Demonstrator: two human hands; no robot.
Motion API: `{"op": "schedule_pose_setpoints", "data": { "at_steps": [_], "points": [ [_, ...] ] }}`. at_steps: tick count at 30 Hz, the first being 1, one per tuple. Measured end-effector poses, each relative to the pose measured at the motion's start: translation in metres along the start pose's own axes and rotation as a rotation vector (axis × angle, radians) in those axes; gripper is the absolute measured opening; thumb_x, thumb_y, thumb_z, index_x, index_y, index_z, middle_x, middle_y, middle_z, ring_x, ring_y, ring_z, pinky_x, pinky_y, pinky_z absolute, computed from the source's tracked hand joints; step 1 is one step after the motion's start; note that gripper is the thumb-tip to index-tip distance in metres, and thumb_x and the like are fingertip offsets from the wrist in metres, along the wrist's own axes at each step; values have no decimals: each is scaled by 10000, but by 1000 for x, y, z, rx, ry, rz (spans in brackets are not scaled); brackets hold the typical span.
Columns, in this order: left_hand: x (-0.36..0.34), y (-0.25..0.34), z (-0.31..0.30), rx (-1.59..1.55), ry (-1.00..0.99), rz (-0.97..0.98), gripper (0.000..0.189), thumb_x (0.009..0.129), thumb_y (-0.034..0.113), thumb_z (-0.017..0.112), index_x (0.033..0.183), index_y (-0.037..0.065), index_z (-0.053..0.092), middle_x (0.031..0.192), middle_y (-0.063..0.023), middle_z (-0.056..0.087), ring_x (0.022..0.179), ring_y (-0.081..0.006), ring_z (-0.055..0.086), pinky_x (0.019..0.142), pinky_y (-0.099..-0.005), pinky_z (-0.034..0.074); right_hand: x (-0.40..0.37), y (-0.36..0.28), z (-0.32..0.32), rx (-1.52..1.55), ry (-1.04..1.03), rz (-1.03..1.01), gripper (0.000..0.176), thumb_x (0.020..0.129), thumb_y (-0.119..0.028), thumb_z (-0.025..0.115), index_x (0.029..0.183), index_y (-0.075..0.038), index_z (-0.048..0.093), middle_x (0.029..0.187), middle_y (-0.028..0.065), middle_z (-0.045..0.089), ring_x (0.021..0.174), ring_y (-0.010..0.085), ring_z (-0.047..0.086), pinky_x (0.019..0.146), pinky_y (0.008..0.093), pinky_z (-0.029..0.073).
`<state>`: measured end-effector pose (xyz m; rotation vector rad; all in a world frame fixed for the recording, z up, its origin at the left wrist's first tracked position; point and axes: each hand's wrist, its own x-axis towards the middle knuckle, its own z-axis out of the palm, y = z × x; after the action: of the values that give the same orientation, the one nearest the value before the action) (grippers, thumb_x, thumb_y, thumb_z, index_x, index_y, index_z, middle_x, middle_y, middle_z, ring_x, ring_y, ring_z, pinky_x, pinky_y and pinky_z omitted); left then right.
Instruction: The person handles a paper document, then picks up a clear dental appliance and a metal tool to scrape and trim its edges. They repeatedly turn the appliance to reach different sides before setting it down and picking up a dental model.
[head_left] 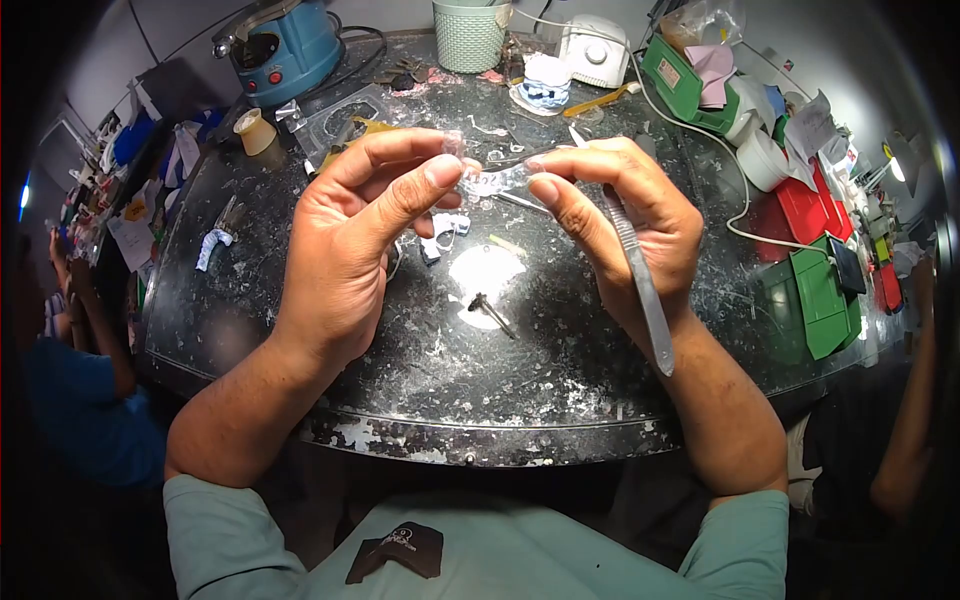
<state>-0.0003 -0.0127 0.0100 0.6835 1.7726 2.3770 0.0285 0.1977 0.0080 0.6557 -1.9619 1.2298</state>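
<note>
A clear plastic dental aligner (493,182) is held up over the bench between both hands. My left hand (345,225) pinches its left end between thumb and fingers. At the other end, the thumb and forefinger of my right hand (640,215) grip it too. A grey scalpel (642,280) with a ribbed handle lies across my right palm, its handle end pointing down toward the wrist. Below the aligner, a white and blue dental model (447,235) rests on the bench. Nearer to me lies a small dark metal tool (490,312) on a brightly lit white patch.
The black, plaster-speckled bench (420,385) curves toward me. Another dental model (213,247) sits left. Behind stand a blue machine (285,55), a woven bin (470,38), a white device (595,52) and another model (545,85). Green bins (825,305) line the right; people sit either side.
</note>
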Motion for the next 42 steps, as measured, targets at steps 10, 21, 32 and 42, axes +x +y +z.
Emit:
{"op": "schedule_pose_setpoints", "data": {
  "at_steps": [10,21,32,42],
  "points": [
    [0,-2,1,-47,-28,82,183,900,119,702,1055,42,642,950,-28,685,841,-65,613,696,-207,449,-1,-1,0,54,0,60,123,813,-31,752,932,-21,721,905,85,698,847,173,662,765,283,510],
    [-3,-1,4,212,-123,409,247,919,20,630,1154,31,556,1074,-88,634,944,-119,597,806,-258,465,-1,0,1,46,41,-12,172,805,-13,757,971,-19,713,902,87,687,845,168,659,753,279,516],
    [-6,2,4,341,-113,413,242,937,61,620,1160,10,542,1069,-129,651,988,-165,640,798,-277,500,-1,1,4,69,60,-47,169,805,-22,763,966,-21,712,885,84,682,824,165,654,732,272,514],
    [-3,5,8,176,-77,198,411,971,169,576,1328,-15,489,976,-107,685,869,-142,653,755,-248,483,-1,-3,3,102,20,-64,100,830,-45,751,911,-16,700,870,81,681,788,155,641,702,275,500]
  ]
}}
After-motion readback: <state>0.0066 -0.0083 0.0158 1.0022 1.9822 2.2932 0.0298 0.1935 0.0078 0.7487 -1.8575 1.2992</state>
